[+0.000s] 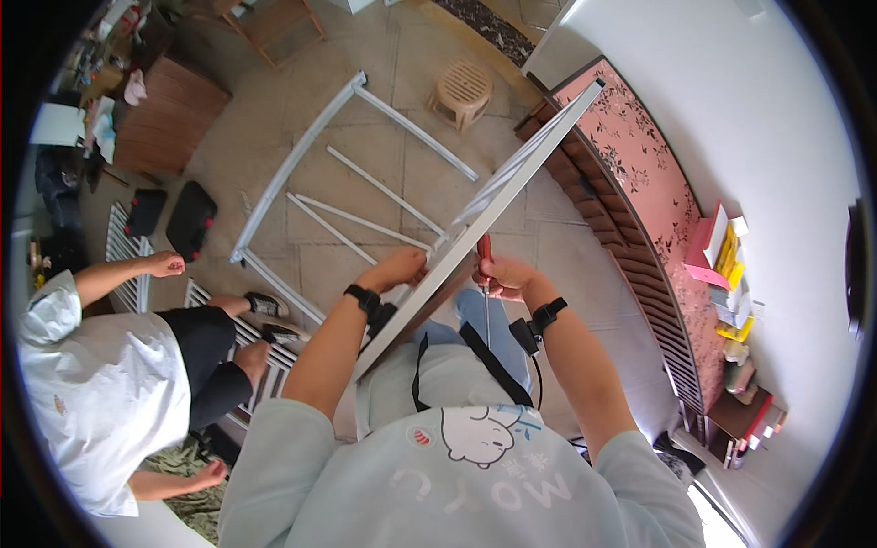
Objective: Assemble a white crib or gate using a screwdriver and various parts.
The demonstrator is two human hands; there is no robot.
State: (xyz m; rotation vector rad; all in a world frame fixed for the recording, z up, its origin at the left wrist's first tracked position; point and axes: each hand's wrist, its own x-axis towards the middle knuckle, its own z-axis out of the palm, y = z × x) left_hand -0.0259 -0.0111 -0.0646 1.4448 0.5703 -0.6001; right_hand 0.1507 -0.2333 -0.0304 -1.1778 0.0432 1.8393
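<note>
Pale-green fabric shirt (pixel 365 493) below the grip

Right hand (pixel 504 277) clasps red-handled tool (pixel 484 245); left hand (pixel 395 268): closure unclear; white metal frame (pixel 523 172) likely stiff, best edge-held.

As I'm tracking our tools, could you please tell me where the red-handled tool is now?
The red-handled tool is in the person's right hand, right of the white rail, near the middle of the head view.

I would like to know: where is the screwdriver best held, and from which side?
Probably by its red handle, which looks thicker than the thin metal shaft. Come from the person's right, where the right hand holds it: the white frame stands close on the left and leaves less room there.
</note>
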